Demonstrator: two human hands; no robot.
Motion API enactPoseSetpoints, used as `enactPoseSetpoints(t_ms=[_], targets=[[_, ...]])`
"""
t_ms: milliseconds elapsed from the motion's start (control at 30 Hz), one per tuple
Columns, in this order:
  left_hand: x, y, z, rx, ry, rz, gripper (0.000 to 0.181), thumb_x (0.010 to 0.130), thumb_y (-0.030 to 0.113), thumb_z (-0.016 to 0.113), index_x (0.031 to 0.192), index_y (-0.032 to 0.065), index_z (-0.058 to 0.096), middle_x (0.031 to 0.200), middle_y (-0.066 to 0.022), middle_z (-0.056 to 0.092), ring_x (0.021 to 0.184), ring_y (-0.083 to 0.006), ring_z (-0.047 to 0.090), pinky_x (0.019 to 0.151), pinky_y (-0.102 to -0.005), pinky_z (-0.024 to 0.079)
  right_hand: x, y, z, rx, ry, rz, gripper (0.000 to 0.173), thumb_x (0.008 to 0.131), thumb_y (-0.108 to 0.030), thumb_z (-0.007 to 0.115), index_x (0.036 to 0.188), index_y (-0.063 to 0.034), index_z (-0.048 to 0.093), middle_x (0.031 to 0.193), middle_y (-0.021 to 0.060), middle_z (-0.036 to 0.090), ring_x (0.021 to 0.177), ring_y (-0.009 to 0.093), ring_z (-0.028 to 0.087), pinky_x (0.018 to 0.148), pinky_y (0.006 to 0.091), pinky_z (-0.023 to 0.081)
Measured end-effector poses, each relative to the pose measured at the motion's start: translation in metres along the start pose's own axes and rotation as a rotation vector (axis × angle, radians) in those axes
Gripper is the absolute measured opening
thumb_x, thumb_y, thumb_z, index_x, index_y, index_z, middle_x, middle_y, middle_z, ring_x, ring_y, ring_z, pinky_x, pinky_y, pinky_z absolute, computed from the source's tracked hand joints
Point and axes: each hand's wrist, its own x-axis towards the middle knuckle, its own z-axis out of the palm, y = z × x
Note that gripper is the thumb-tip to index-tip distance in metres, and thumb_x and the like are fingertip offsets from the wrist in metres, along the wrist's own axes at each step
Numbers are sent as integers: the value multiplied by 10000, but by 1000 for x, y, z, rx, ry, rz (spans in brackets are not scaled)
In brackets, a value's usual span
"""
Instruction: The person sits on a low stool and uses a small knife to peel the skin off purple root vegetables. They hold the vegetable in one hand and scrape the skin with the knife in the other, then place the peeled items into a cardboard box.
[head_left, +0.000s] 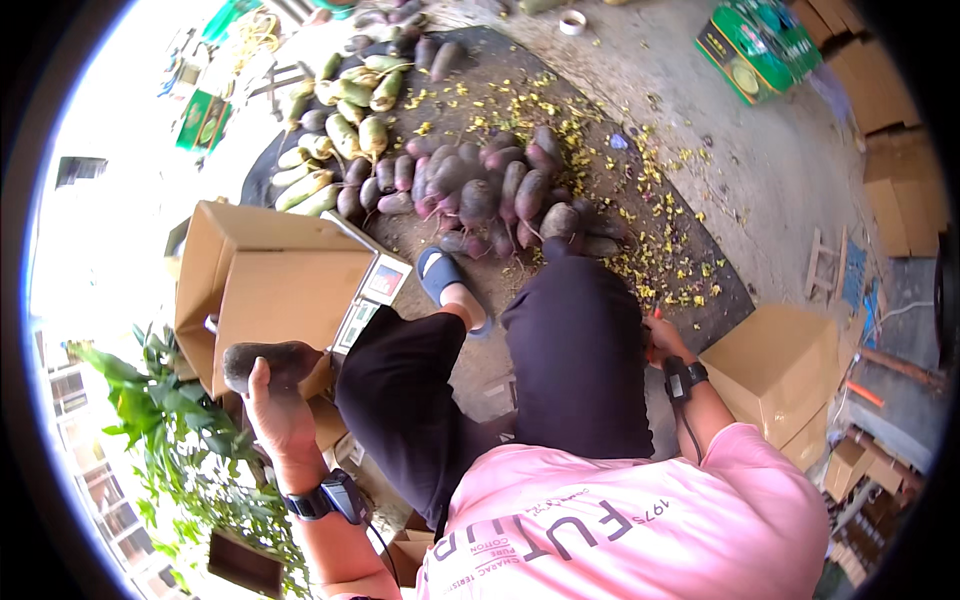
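My left hand (279, 420) is closed around a dark purple radish (264, 361), held level beside an upright cardboard box (296, 289) with a digital scale (375, 289) at its right. My right hand (666, 336) is beside my right knee, partly hidden by it; an orange-red tip of a small tool (658, 310) shows above its fingers. Ahead of my feet lies a heap of dark purple radishes (476, 202) with thin roots. Green-and-white radishes (343, 139) lie to the upper left of the heap.
Yellow leaf trimmings (667, 255) are scattered over the dark mat (600, 135). Open cardboard box (780, 360) stands right of my right arm. Farther off are a green printed box (757, 52), a tape roll (572, 22) and stacked cartons (904, 187). A leafy plant (172, 420) stands at the left.
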Motion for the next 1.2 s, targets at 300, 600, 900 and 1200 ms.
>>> enactPoseSetpoints(t_ms=[300,600,900,1200], targets=[[-72,3,-102,-290,31,-62,412,884,187,717,1240,56,557,1163,-106,652,1100,-294,623,1005,-450,480,-41,-41,-15,-153,-51,-158,64,932,-112,577,964,-57,573,820,73,647,702,217,643,646,372,524],[-124,-6,-174,-398,502,110,382,821,88,757,1168,130,602,1058,-14,650,992,-212,624,922,-400,513,-24,-34,1,-325,-195,-142,67,950,-148,579,985,-94,597,860,74,673,783,258,673,691,457,546],[-196,60,-199,-338,557,320,348,848,129,746,1162,63,611,1119,-77,663,1053,-260,626,989,-451,491,-32,-23,90,-442,-227,-86,39,931,-122,628,919,-114,591,745,26,628,661,180,626,617,345,524],[-142,83,-132,-317,205,319,402,924,176,664,1275,19,546,1227,-147,634,1147,-307,603,1072,-469,431,16,10,50,-986,-141,-126,180,875,-191,667,937,-25,632,784,90,649,652,219,630,594,372,500]])
